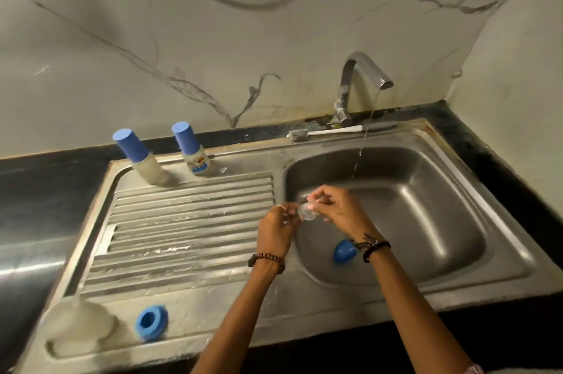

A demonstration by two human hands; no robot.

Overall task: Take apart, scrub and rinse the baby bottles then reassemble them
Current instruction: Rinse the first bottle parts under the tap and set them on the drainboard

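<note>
Both hands pinch one clear teat [307, 211] over the sink [457, 206] edge: left hand [278, 229] at one side, right hand [335, 210] at the other. It seems soft, light and wet-slippery; better held at its thicker rim.

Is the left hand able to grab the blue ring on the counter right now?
Probably not yet: the left hand is busy pinching the clear teat. Otherwise nothing blocks the way to the blue ring.
</note>
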